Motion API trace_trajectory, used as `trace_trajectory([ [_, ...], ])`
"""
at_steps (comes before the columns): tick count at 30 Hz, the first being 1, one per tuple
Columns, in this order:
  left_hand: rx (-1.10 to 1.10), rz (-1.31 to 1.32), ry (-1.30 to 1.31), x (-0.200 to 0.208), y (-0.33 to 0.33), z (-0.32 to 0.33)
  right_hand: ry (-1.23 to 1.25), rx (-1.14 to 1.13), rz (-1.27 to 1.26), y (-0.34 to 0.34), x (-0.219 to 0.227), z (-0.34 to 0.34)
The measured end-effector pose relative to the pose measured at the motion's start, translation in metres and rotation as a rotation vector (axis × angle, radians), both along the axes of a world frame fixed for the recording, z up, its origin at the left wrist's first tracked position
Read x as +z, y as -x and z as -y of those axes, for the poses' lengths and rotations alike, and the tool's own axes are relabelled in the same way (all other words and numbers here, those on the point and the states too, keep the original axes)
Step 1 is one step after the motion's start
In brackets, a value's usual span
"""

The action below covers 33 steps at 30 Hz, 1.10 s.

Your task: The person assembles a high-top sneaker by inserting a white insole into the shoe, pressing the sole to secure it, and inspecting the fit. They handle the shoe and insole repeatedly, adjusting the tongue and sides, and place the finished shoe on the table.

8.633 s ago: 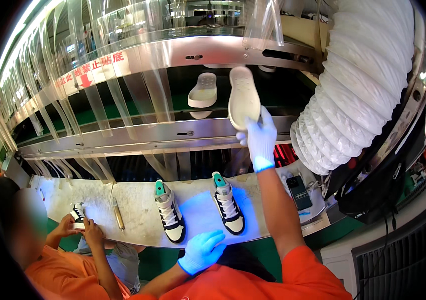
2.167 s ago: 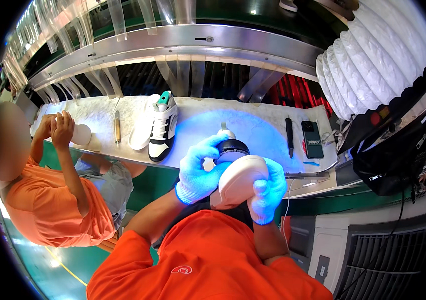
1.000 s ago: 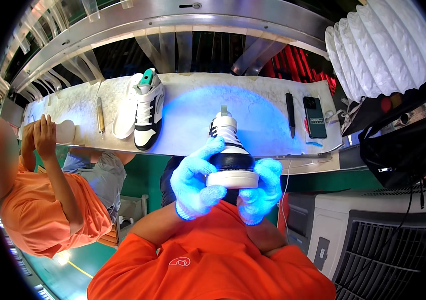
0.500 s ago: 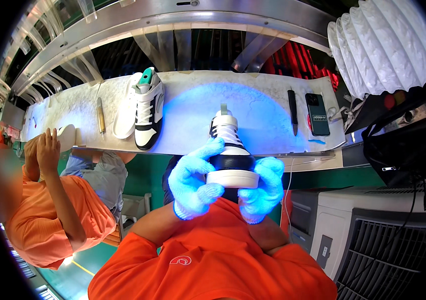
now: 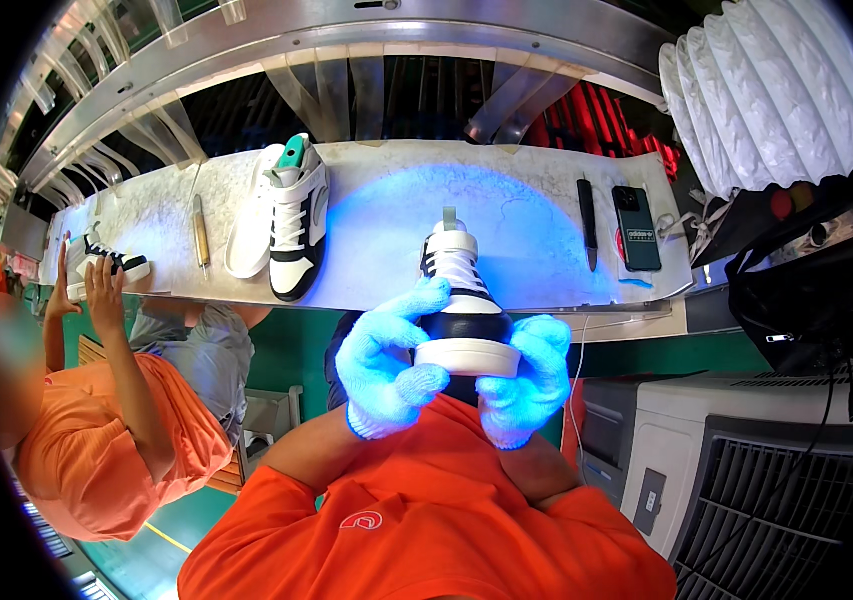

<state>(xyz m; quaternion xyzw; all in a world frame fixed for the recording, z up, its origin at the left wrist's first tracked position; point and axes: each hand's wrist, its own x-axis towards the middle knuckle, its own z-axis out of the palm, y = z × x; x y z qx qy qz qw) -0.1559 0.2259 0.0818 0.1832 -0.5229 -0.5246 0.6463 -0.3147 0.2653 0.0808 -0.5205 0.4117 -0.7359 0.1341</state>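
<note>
Between my gloved hands is a black and white sneaker (image 5: 462, 327), its toe and pale sole edge facing me and its laced upper pointing away. My left hand (image 5: 389, 358), in a light knitted glove, grips the left side, with a finger over the upper and the thumb by the sole. Closed on the right side of the toe is my right hand (image 5: 524, 382), gloved the same way. Blue light falls on gloves and shoe. Farther left on the table stands another black and white sneaker (image 5: 295, 225) with green inside, beside a loose white sole (image 5: 250, 215).
The light-topped table (image 5: 376, 265) carries a wooden-handled tool (image 5: 201, 235), a black knife-like tool (image 5: 586, 225) and a phone (image 5: 636, 230). At left, a co-worker (image 5: 136, 420) handles a sneaker (image 5: 111, 262). A white duct (image 5: 771, 95) and black bag (image 5: 806, 290) are at right.
My hands and the sneaker stay almost still. At left, the co-worker's hands have moved apart, and the sneaker there now shows its black and white side.
</note>
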Motion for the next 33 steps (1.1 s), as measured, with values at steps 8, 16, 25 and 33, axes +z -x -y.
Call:
trace_trajectory([
  [8,-0.007,0.001,0.026,-0.005,-0.003,0.004,-0.019,0.039,-0.079,0.007,-0.003,-0.001],
  [16,-0.191,0.148,-0.051,0.022,-0.024,0.019,-0.013,0.082,-0.137,0.011,0.013,0.003],
  [25,-0.322,0.947,0.234,0.052,-0.061,0.091,-0.086,0.162,-0.156,0.019,0.035,0.017],
  [33,-0.169,0.936,0.343,0.045,-0.023,0.117,0.072,0.469,-0.760,-0.043,0.078,-0.056],
])
